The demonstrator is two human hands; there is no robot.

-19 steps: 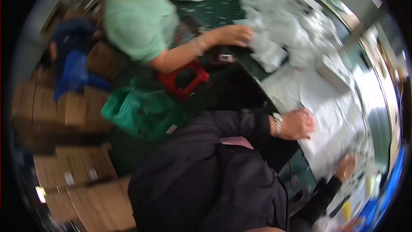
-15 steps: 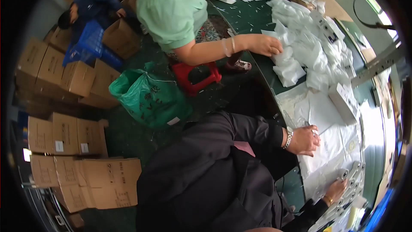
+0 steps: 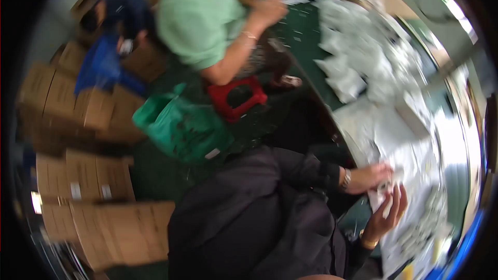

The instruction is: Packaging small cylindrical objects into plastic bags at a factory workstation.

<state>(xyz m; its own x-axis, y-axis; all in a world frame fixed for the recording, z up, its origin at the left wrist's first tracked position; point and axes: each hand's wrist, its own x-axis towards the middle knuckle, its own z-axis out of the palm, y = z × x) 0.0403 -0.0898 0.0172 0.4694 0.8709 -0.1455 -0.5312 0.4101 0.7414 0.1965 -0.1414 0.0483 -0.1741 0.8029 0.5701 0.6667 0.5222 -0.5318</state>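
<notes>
My left hand (image 3: 367, 177), wearing a metal watch, is over the white sheeting (image 3: 358, 119) at the near table edge. Its fingers are closed round a small whitish cylindrical piece (image 3: 384, 186) with a round end, blurred by motion. Close by, my right hand (image 3: 387, 213), with a gold-coloured band at the wrist, has its fingers stretched and apart. Whether its fingertips touch the piece I cannot tell. Several similar whitish cylinders (image 3: 425, 223) lie on the sheeting to the right of that hand.
Clear plastic packets (image 3: 358, 46) are heaped farther along the green table (image 3: 306, 54), beside a white box (image 3: 412, 114). A co-worker in light green (image 3: 197, 21) stands ahead. A green bag (image 3: 181, 124), a red stool (image 3: 236, 98) and cardboard boxes (image 3: 124, 228) occupy the floor at left.
My right hand has come up from the cylinders to my left hand, which now holds one. The co-worker's arm has drawn back from the packets, and both their hands are together.
</notes>
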